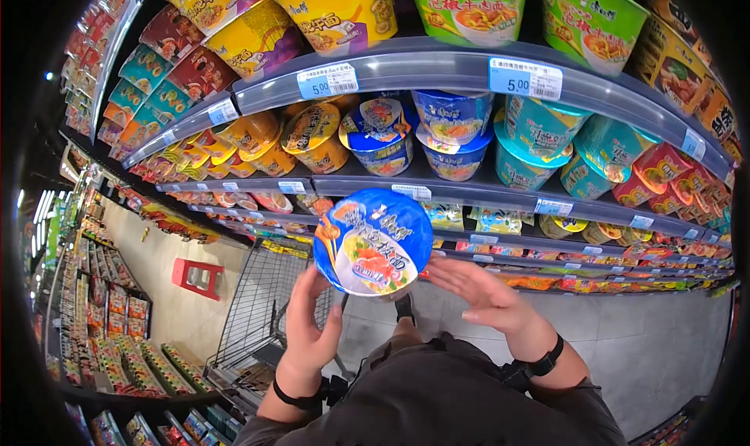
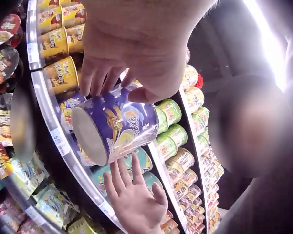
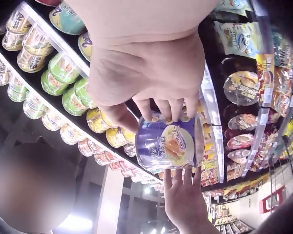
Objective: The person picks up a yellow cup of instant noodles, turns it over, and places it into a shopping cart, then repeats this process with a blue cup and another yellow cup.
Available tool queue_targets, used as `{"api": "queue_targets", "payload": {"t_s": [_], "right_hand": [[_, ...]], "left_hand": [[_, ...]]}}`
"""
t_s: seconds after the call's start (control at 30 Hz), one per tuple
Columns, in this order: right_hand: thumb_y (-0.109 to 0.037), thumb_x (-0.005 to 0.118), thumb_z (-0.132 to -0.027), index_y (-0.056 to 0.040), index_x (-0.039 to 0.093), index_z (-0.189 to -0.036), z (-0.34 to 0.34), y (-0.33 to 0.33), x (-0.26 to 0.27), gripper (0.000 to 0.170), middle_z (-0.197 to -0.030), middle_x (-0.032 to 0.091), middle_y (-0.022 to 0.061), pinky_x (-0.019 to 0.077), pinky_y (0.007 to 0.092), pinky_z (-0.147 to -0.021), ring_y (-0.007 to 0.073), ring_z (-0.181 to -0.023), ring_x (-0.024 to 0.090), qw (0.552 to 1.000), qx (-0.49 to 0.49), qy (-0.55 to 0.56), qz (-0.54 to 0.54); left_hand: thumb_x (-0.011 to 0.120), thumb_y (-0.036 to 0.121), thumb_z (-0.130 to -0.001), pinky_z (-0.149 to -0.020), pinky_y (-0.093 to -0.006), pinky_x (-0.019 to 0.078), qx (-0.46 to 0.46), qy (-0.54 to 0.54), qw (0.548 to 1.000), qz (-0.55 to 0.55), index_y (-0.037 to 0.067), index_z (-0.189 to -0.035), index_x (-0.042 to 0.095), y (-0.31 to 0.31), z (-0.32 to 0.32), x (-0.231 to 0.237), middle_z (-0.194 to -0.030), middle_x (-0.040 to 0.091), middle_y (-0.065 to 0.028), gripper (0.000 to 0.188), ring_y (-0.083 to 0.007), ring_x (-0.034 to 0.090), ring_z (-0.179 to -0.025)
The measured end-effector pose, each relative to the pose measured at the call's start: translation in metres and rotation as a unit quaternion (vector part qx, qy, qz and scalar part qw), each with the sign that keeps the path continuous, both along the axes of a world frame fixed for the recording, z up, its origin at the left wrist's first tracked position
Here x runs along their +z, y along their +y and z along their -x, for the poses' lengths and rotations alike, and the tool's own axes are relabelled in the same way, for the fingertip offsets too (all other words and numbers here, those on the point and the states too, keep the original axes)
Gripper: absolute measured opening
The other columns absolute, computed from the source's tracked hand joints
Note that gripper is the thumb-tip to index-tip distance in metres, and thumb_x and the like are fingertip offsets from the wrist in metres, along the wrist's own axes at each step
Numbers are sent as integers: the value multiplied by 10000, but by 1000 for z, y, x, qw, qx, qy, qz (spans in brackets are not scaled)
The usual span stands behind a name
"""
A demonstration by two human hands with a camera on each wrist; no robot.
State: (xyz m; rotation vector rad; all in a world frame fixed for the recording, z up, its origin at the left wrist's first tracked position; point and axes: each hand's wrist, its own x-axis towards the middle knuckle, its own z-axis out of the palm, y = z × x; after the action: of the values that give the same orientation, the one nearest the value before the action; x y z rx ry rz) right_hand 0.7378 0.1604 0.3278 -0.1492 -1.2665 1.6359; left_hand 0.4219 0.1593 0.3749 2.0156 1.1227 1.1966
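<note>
A blue instant noodle cup [image 1: 373, 243] is held up between my two hands in front of the shelves, its printed lid facing the head camera. My left hand [image 1: 308, 321] supports its left side with fairly straight fingers, partly hidden behind the cup, and the thumb stands apart. On the right, my right hand [image 1: 488, 297] touches the cup with extended fingertips, the palm turned inward. The left wrist view shows the plain base of the noodle cup [image 2: 112, 124] and the right hand [image 2: 139, 204] spread beneath it. In the right wrist view, the left hand's fingers [image 3: 178, 180] reach straight to the cup.
Shelves of noodle cups rise ahead, with blue cups [image 1: 453, 133] and teal cups [image 1: 539, 141] below price-tag rails [image 1: 414, 59]. A wire shopping cart [image 1: 262, 305] stands at my left. Beyond it, a red stool [image 1: 197, 279] sits on the floor.
</note>
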Motion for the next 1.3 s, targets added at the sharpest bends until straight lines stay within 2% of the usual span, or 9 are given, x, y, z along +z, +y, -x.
{"api": "queue_targets", "payload": {"t_s": [0.23,0.33,0.4,0.5,0.57,0.93,1.0,1.1,1.3], "right_hand": [[-90,617,-957,32,188,-1621,3,-25,-8,800,-1700,216,204,172,505,-1279,329,-1589,200,996,50,-34,63],[-94,629,-921,51,192,-1611,12,-28,-9,829,-1682,248,228,183,543,-1271,360,-1574,236,995,40,-60,71],[-109,636,-919,49,206,-1609,21,-28,-9,828,-1678,261,226,185,542,-1269,359,-1571,244,993,56,-71,82],[-145,650,-918,40,228,-1608,45,-29,-11,830,-1673,282,222,195,539,-1262,358,-1566,261,987,84,-89,107],[-148,630,-966,10,227,-1620,64,-23,-14,784,-1687,272,187,214,497,-1262,326,-1577,247,982,126,-95,100],[-205,644,-951,1,194,-1635,228,-27,-26,844,-1674,301,200,242,503,-1248,369,-1544,317,927,302,-171,138],[-205,640,-950,-12,160,-1649,262,-33,-27,869,-1673,297,218,239,513,-1247,386,-1538,324,915,331,-185,135],[-132,610,-956,-43,98,-1668,311,-42,-29,881,-1662,295,255,233,522,-1248,399,-1536,321,900,363,-185,152],[-101,594,-966,-40,88,-1667,409,-66,-29,866,-1660,288,266,222,520,-1256,411,-1538,307,862,424,-224,165]], "left_hand": [[537,-94,-875,-1134,-445,439,14,-120,981,152,-63,-1564,318,-48,12,-13,-1525,444,-216,723,-309,479,-1416],[530,-108,-865,-1135,-438,433,18,-107,984,141,-53,-1575,306,-60,22,-21,-1529,419,-213,746,-316,462,-1434],[540,-119,-846,-1115,-429,447,29,-116,984,134,-45,-1580,309,-67,29,-23,-1463,443,-207,773,-315,491,-1384],[580,-99,-823,-1062,-427,480,54,-37,994,87,-35,-1578,315,-82,47,-21,-1327,485,-198,803,-310,533,-1223],[605,-80,-829,-1046,-422,486,79,-43,992,90,-31,-1579,316,-96,64,-26,-1340,485,-196,805,-311,533,-1235],[651,-75,-840,-1070,-436,481,245,-64,961,114,-11,-1582,319,-195,188,-48,-1415,471,-206,815,-329,516,-1313],[615,-75,-843,-1127,-429,445,264,-66,953,136,-29,-1569,334,-213,208,-41,-1434,454,-173,780,-298,511,-1354],[630,-67,-848,-1112,-427,456,296,-69,944,129,-17,-1568,347,-242,244,-45,-1431,459,-177,775,-300,528,-1326],[631,-72,-856,-1109,-419,456,343,-97,925,132,0,-1567,362,-296,316,-63,-1413,467,-182,764,-300,523,-1313]]}}
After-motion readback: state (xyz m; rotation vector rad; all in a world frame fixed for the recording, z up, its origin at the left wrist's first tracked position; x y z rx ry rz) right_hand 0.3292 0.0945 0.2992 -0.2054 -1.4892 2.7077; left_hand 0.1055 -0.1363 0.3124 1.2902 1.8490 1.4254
